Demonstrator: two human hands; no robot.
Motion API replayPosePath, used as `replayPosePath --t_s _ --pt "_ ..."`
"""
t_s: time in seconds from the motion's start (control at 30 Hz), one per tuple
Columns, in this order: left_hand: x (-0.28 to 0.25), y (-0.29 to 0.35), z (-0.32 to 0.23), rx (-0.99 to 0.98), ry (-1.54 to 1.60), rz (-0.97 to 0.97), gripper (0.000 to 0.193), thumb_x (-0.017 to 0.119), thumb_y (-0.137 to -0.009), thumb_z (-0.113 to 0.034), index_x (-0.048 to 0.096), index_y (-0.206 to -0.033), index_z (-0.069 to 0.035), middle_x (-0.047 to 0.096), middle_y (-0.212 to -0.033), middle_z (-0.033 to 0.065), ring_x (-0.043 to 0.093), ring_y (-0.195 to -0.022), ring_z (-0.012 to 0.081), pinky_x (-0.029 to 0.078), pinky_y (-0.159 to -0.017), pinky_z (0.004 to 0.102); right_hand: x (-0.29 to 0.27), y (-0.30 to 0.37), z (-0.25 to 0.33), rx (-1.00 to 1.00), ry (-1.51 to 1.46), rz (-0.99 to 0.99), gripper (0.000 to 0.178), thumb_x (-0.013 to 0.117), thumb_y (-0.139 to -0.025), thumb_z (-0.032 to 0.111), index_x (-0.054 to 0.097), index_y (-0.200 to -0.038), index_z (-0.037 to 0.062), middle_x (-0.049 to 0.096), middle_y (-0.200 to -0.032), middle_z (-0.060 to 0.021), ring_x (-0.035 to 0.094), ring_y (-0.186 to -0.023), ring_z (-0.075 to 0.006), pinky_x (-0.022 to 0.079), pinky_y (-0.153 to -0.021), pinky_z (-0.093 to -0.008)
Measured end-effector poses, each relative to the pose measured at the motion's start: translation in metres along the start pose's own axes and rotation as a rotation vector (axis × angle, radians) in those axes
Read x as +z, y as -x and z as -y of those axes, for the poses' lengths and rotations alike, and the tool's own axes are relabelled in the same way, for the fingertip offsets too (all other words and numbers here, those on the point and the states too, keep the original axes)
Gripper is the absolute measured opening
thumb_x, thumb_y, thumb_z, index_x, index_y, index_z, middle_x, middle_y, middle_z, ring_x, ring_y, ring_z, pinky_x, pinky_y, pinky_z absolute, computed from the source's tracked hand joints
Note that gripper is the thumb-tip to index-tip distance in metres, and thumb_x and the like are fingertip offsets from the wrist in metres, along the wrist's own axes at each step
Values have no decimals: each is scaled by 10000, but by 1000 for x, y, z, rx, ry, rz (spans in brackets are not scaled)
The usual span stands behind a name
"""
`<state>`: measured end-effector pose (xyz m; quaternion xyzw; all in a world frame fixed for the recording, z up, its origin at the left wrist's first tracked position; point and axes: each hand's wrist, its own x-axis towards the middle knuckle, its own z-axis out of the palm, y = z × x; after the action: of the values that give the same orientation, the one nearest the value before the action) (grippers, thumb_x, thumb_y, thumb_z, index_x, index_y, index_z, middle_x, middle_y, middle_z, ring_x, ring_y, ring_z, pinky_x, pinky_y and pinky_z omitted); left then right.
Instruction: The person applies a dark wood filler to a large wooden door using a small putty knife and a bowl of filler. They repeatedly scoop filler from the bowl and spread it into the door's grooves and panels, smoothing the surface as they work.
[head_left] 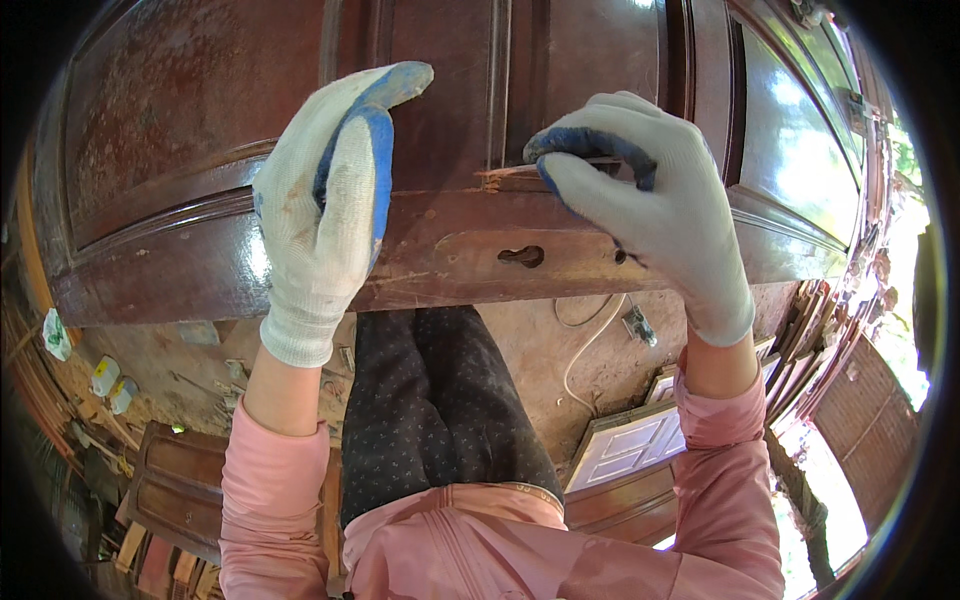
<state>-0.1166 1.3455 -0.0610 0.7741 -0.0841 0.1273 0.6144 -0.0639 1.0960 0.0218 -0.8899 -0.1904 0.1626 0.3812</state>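
Note:
A dark brown panelled wooden door (430,220) lies across in front of me. In its near edge rail are a keyhole-shaped cutout (521,257) and a small round hole beside it. My right hand (650,180), in a white knit glove with a blue palm, pinches a thin, light-coloured stick-like thing (515,171) between thumb and fingers. Its reddish tip points left at a joint in the frame, where the wood looks rough; its exact kind cannot be made out. My left hand (335,180), gloved alike, is held over the door's left part with fingers stretched out and nothing visible in it.
Below the door, a pale cable (590,350) runs over the floor near a small dark device (638,325). Small bottles (105,375) stand at the left. A brown panel (180,480) lies lower left, a white panelled door (630,445) lower right. Stacked boards (810,340) line the right side.

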Motion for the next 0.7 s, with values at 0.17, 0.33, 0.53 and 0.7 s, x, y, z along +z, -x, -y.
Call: replayPosePath --t_s 0.17,0.33,0.53,0.7 --pt "-3 3 -2 -20 -15 -12 361 542 -1116 -263 720 -1279 6 762 -1239 150 738 -1128 263 567 -1001 369 26 31 4 -173 198 -164 274 778 -786 -14 803 -1057 16 629 -844 -66 580 -804 -210 485 -700 -338" --pt "-1 3 -3 -34 -26 -16 370 531 -1120 -265 720 -1280 10 763 -1235 149 737 -1134 261 563 -1004 366 71 67 4 -143 288 -353 294 833 -738 69 796 -1029 73 588 -878 -48 561 -863 -271 519 -810 -408" --pt "1 4 -5 -5 -50 -11 378 521 -1123 -269 721 -1277 12 760 -1247 149 733 -1146 259 557 -1015 362 94 86 -1 -213 328 -387 328 848 -723 61 796 -1043 111 562 -901 -28 552 -899 -267 526 -969 -493" --pt "3 4 -6 -29 -21 -6 392 521 -1124 -286 717 -1284 14 759 -1254 151 732 -1152 257 557 -1017 362 97 82 -2 -187 317 -427 380 846 -705 47 789 -1078 97 574 -894 -36 548 -883 -268 523 -953 -496"
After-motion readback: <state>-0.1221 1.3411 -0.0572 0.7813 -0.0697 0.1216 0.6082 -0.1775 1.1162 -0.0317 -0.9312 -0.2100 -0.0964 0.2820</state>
